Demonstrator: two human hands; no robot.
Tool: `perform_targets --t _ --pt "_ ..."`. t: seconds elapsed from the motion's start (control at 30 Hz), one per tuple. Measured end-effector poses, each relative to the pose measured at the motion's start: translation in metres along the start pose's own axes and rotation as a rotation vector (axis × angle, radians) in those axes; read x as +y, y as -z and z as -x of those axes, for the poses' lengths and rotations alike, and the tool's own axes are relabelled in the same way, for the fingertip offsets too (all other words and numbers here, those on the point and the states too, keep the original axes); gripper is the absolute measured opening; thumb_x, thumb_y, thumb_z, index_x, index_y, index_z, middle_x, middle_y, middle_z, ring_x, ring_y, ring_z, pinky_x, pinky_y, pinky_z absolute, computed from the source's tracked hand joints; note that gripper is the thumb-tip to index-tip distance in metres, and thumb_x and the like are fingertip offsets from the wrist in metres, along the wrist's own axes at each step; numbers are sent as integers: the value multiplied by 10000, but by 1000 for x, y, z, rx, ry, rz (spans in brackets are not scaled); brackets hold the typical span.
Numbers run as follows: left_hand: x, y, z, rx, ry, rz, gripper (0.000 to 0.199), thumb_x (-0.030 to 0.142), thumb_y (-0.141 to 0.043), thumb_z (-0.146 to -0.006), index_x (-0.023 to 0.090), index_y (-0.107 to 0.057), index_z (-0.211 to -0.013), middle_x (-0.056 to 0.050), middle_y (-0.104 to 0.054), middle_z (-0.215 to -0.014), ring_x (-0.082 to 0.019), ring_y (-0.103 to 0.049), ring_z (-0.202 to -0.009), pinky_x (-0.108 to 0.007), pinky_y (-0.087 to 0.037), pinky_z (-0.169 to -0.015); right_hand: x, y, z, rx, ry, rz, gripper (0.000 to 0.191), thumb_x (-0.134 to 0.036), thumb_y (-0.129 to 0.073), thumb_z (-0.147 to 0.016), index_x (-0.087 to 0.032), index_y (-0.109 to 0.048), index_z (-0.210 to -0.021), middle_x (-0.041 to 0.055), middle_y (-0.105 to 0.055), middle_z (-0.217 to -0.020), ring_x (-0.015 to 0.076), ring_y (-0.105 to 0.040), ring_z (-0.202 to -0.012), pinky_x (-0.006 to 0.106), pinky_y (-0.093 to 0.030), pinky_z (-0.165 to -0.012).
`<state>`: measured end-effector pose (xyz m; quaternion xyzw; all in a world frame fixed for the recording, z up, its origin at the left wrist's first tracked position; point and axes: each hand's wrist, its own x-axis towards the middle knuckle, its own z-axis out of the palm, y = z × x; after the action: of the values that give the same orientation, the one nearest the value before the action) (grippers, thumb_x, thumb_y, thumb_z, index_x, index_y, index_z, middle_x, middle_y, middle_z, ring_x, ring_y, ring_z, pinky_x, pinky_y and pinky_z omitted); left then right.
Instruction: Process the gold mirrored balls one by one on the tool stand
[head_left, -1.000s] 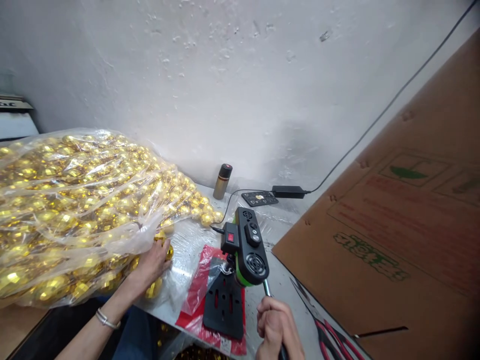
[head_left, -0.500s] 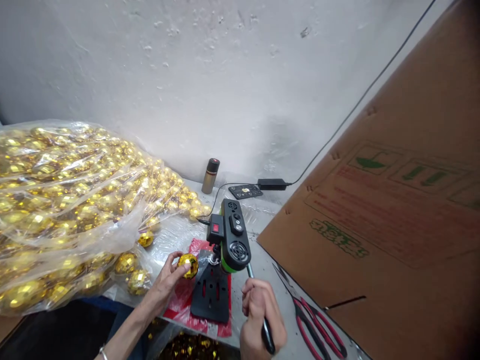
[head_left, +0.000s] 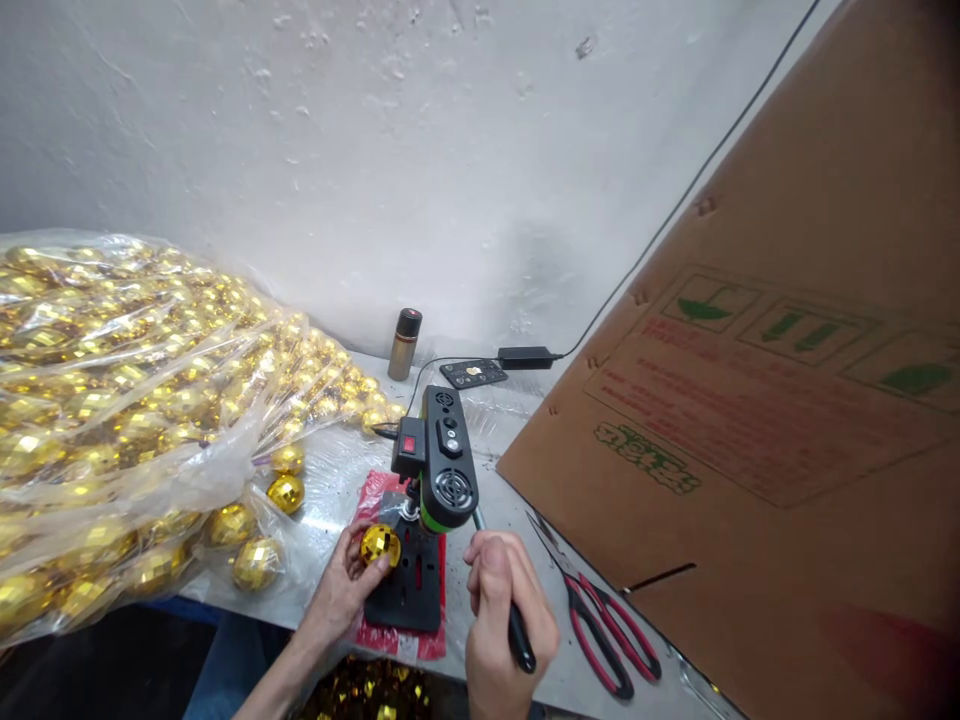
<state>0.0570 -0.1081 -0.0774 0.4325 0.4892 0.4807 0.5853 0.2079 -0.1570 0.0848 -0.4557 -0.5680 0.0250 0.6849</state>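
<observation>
A small gold mirror ball (head_left: 380,546) is pinched in my left hand (head_left: 341,585), over the left side of a black slotted base plate (head_left: 409,598). Above that plate stands a small black bench drill press (head_left: 448,450) with a red switch. My right hand (head_left: 510,620) is closed around the black-gripped lever (head_left: 520,640) at the machine's right side. What is under the drill head is hidden from this angle. A red plastic sheet (head_left: 370,632) lies beneath the base.
A clear bag of gold mirror balls (head_left: 150,400) fills the left. Red-handled scissors (head_left: 611,630) lie right, beside a large cardboard box (head_left: 750,420). Behind are a spray can (head_left: 405,345), a phone-like black slab (head_left: 472,374) and a power adapter (head_left: 525,357). More gold pieces (head_left: 367,690) sit below the table edge.
My left hand has brought the gold ball closer to the base plate, partly over it. My right hand stays on the lever. The whole view has shifted slightly.
</observation>
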Motion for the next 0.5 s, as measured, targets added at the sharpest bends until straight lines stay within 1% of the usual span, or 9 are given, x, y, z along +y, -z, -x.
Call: perform_targets --t 0.07,0.17,0.23,0.3,0.4,0.5 --pt "-4 -1 0 -21 -91 -121 733 700 -856 -753 231 -661 -1281 -125 -820 -1241 -344 -776 -1203 -483 -623 -1075 1 1 1 -9 3 1 361 -129 -485 -1126 -223 -578 -790 -33 -523 -705 109 -534 -604 240 -392 -541" --pt "-9 -3 0 -44 -201 -286 616 581 -817 -817 234 -674 -1305 -135 -815 -1278 -361 -772 -1227 -545 -607 -1121 4 3 4 -27 14 7 351 -113 -475 -1122 -224 -580 -806 -32 -548 -729 100 -531 -597 229 -399 -539" --pt "-11 -4 0 -42 -257 -390 574 516 -819 -822 237 -694 -1306 -151 -813 -1305 -388 -766 -1242 -603 -591 -1141 4 4 5 -42 31 9 345 -109 -473 -1119 -225 -581 -813 -33 -553 -732 100 -540 -602 222 -408 -542" --pt "-13 -3 0 -44 -302 -480 573 469 -840 -803 232 -712 -1309 -171 -812 -1319 -416 -763 -1245 -643 -588 -1134 2 4 5 -42 26 16 341 -116 -474 -1120 -226 -581 -816 -35 -556 -730 97 -532 -588 219 -404 -530" --pt "-12 -2 2 -86 -333 -561 576 406 -848 -792 229 -724 -1326 -177 -820 -1311 -424 -771 -1235 -627 -617 -1094 -1 3 4 -25 6 28 345 -135 -474 -1127 -229 -581 -813 -41 -556 -725 91 -505 -560 215 -388 -504" --pt "-4 -3 1 -145 -329 -614 571 359 -835 -792 226 -728 -1337 -173 -824 -1308 -416 -779 -1228 -583 -630 -1075 -2 2 4 -18 5 23 353 -143 -470 -1131 -228 -577 -805 -40 -557 -722 91 -491 -551 215 -379 -493"
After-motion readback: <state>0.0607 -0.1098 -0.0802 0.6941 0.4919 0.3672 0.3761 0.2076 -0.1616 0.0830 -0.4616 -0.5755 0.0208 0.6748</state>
